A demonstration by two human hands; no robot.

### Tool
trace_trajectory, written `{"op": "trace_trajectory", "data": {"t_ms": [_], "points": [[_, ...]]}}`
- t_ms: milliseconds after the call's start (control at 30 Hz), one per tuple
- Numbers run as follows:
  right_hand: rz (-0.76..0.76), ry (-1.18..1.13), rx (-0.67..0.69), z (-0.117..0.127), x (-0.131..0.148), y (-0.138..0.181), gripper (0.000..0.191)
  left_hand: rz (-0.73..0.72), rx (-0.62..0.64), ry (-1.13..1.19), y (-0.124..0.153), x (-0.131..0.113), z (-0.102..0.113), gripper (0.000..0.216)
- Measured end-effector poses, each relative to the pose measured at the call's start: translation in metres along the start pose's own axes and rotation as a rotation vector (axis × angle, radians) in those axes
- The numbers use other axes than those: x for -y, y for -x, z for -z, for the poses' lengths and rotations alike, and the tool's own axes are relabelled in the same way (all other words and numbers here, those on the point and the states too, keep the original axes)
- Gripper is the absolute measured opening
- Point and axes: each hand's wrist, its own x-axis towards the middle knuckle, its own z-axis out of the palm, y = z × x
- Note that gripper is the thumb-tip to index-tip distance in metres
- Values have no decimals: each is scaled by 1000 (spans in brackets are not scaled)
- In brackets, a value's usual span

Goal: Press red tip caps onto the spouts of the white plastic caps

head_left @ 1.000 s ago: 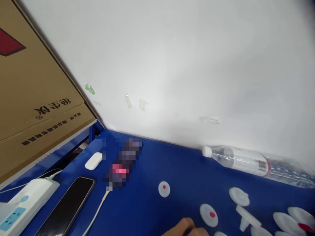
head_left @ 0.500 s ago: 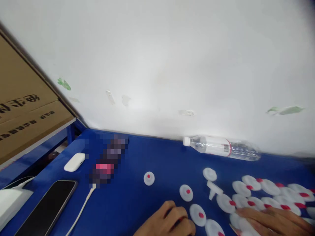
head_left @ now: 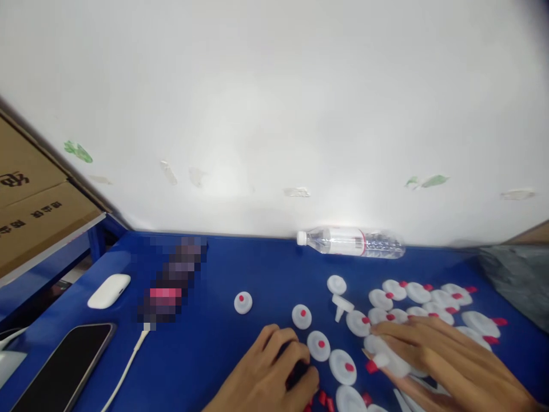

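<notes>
My left hand (head_left: 274, 366) is low in the middle of the view, its fingers curled downward. Whatever lies under those fingertips is hidden. Small red caps (head_left: 326, 399) lie on the table just right of it. My right hand (head_left: 441, 357) grips a white round nozzle lid (head_left: 397, 361) with a red tip, between thumb and fingers. Around and beyond that hand lie several more white lids (head_left: 359, 323) with red tips. Between the hands, a line of similar lids (head_left: 318, 345) runs toward the table's near side.
A clear bottle (head_left: 343, 241) lies along the white wall (head_left: 257, 114). On the blue table (head_left: 206, 343), at left, are a dark phone (head_left: 64, 369), a white case (head_left: 109, 290) and a blurred-out device (head_left: 171, 280) with a white cable. A grey plastic bag (head_left: 518, 280) sits far right.
The view has turned right and tilted down, so more of both hands shows. A red tip now points out from the lid at my right fingers.
</notes>
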Motion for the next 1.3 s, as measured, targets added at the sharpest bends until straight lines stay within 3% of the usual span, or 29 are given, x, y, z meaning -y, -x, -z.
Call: {"op": "trace_trajectory", "data": {"t_ms": [233,500,800,1033,1300], "points": [[-26,-21,59,5,5,-13,21,37,-19,77,5,-1,-7,20],[-41,-16,7,10,3,-24,14,-14,-51,79,6,1,-7,29],[-71,11,-32,10,-7,-19,15,-42,-48,47,3,4,-7,19],[-136,46,-67,15,-12,-24,13,-66,-137,17,-4,7,-5,24],[-195,71,-123,20,-30,-21,19,-48,-257,51,-7,14,13,17]]}}
